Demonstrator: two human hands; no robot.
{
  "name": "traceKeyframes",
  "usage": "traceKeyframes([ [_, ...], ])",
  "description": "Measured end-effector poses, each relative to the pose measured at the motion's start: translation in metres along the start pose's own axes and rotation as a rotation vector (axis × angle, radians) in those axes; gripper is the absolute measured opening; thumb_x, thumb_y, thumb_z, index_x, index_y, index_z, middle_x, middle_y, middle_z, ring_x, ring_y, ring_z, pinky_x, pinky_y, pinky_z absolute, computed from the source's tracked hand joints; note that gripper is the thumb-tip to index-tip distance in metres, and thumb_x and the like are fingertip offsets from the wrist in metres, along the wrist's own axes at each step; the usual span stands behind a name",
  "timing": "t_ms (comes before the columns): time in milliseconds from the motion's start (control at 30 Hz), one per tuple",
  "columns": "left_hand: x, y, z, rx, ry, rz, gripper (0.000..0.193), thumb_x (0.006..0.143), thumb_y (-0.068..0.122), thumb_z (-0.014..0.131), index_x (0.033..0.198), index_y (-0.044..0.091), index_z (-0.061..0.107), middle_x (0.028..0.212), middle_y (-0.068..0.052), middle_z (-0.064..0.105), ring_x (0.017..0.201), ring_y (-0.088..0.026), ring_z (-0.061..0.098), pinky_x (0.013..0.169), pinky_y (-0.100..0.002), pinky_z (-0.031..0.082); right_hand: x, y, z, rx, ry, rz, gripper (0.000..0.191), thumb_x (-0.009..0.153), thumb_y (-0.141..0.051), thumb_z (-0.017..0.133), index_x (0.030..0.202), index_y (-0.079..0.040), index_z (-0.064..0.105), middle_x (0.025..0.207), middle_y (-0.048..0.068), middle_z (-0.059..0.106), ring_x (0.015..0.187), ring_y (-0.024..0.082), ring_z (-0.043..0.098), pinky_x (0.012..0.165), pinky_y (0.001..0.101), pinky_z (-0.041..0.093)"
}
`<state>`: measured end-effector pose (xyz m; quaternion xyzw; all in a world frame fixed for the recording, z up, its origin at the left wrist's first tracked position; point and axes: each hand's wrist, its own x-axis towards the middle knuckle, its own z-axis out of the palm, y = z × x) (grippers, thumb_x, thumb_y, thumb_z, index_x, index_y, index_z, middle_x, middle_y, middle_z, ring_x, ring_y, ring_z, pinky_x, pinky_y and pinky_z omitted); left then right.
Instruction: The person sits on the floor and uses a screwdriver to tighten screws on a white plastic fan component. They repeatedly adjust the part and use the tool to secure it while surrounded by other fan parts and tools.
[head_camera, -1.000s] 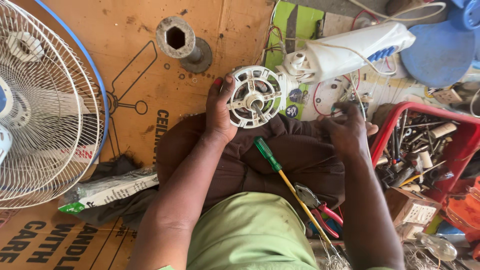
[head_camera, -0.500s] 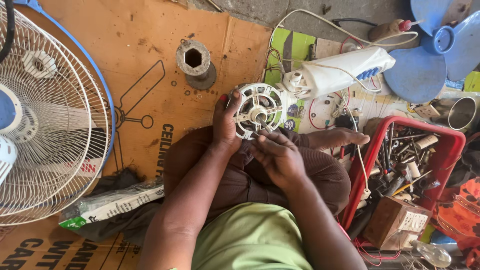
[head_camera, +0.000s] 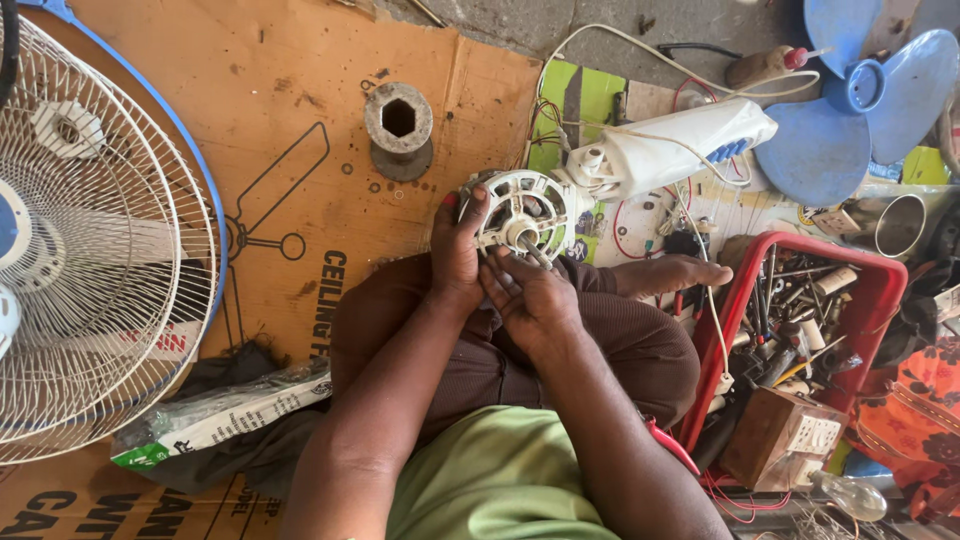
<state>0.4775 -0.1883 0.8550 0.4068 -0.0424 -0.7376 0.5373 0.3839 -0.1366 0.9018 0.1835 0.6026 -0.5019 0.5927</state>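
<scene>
My left hand (head_camera: 457, 252) grips the left rim of a round white fan motor housing (head_camera: 522, 212) held above my knees. My right hand (head_camera: 530, 298) is right beneath the housing, its fingers pinched around the metal shaft (head_camera: 534, 250) that sticks out of the centre. White wires run from the motor to a white fan neck housing with blue buttons (head_camera: 672, 148) lying just behind it. My legs in brown trousers are folded under both hands.
A white wire fan guard (head_camera: 90, 240) with a blue rim fills the left. A grey hexagonal socket piece (head_camera: 399, 128) stands on the cardboard (head_camera: 280, 120). Blue fan blades (head_camera: 860, 100) lie at top right. A red tray (head_camera: 880, 285) of tools sits at right, a plastic-wrapped packet (head_camera: 215, 418) at lower left.
My right hand came in from the red tray on the right and took hold of the motor shaft. The green-handled screwdriver seen on my lap a second ago is out of sight.
</scene>
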Motion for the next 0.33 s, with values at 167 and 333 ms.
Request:
traceKeyframes([
  [167, 0.0, -0.001, -0.003, -0.003, -0.016, 0.022, 0.047, 0.091, 0.03, 0.079, 0.122, -0.001, 0.063, 0.111, -0.008, 0.07, 0.097, -0.017, 0.067, 0.083, -0.031, 0.056, 0.018, -0.004, -0.008, -0.024, -0.067, 0.05, 0.028, 0.093, 0.003, 0.064, 0.12, -0.002, 0.06, 0.106, 0.012, 0.069, 0.098, 0.026, 0.069, 0.09, 0.0418, 0.063],
  [333, 0.002, -0.002, -0.006, 0.009, -0.033, 0.024, 0.049, 0.091, 0.032, 0.079, 0.123, -0.002, 0.063, 0.112, -0.009, 0.07, 0.099, -0.017, 0.068, 0.086, -0.031, 0.056, 0.029, -0.001, -0.015, -0.055, -0.047, 0.036, 0.04, 0.093, 0.003, 0.064, 0.131, -0.006, 0.056, 0.108, 0.012, 0.069, 0.102, 0.027, 0.069, 0.091, 0.0424, 0.063],
])
